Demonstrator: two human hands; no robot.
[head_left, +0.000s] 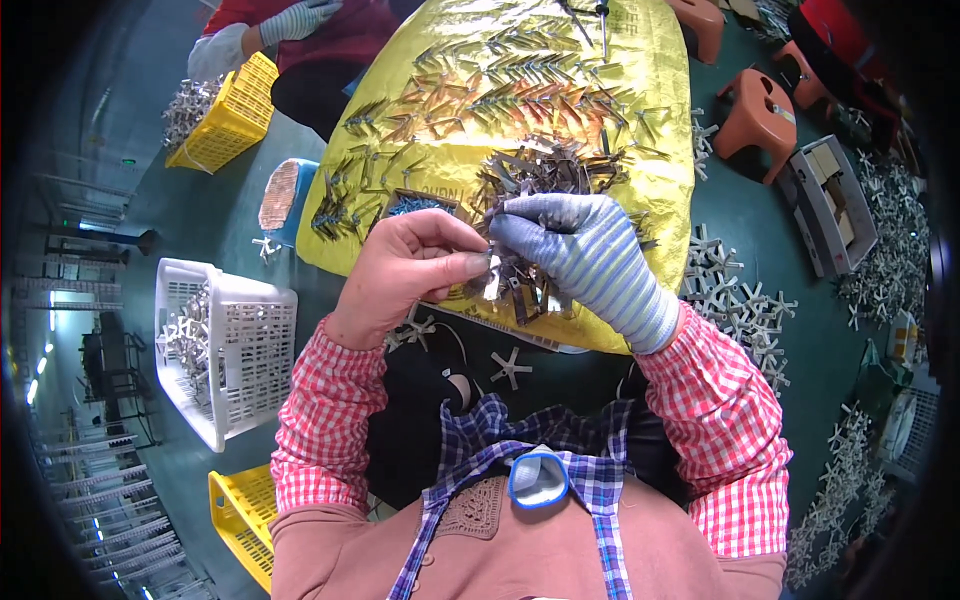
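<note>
My bare left hand (405, 275) and my right hand (590, 255), in a blue-grey striped glove, meet over the near edge of a yellow sheet (660, 120). Between their fingertips they pinch a small shiny metal piece (492, 283). Just beyond the fingers lies a heap of dark metal clips (545, 170). Further back, rows of thin metal pieces (500, 85) are laid out across the sheet.
A white basket (250, 350) with cross-shaped parts stands at my left, a yellow crate (240, 510) below it. Cross-shaped parts (735, 300) litter the green floor at right. Orange stools (765, 115) and a grey box (830, 205) stand beyond. Another person's gloved hand (300, 20) shows by a yellow basket (230, 120).
</note>
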